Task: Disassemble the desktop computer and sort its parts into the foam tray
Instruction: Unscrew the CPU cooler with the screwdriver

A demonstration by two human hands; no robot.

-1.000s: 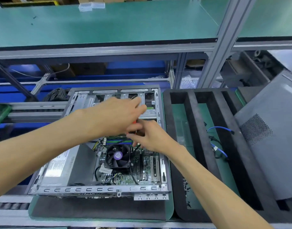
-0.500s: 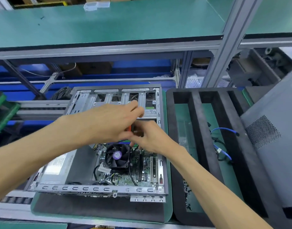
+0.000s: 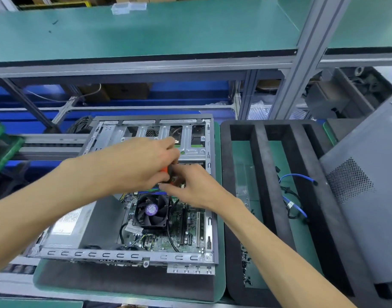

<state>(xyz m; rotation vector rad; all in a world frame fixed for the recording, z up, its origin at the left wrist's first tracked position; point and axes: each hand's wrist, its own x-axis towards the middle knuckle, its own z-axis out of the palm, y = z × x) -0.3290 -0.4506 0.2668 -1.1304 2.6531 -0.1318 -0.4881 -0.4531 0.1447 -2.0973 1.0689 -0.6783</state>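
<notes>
the desktop computer [image 3: 150, 196] lies on its side on the table, side cover off, and most of it is still in place: the cooler fan [image 3: 152, 210] sits on the motherboard [image 3: 168, 236] just this side of the two hands, the power supply [image 3: 79, 223] stays in the case down to the left of them, and the drive cage [image 3: 159, 134] is just beyond them.

the left hand [image 3: 144, 165] has its grip curled round something with an orange part [image 3: 165, 169], probably a connector or a tool handle; too much is hidden to name it. the right hand [image 3: 190, 187] meets it from the right, fingers bent down into the case at the same spot; whether its grip holds anything i cannot tell.

well off to the right of both grips, the foam tray [image 3: 266, 196] holds only blue cables [image 3: 298, 210] in one slot and small dark bits in another. the side panel [image 3: 368, 185] leans past it. in my judgement the work is early: cover and a few cables done, fan, board, supply and drives left.
</notes>
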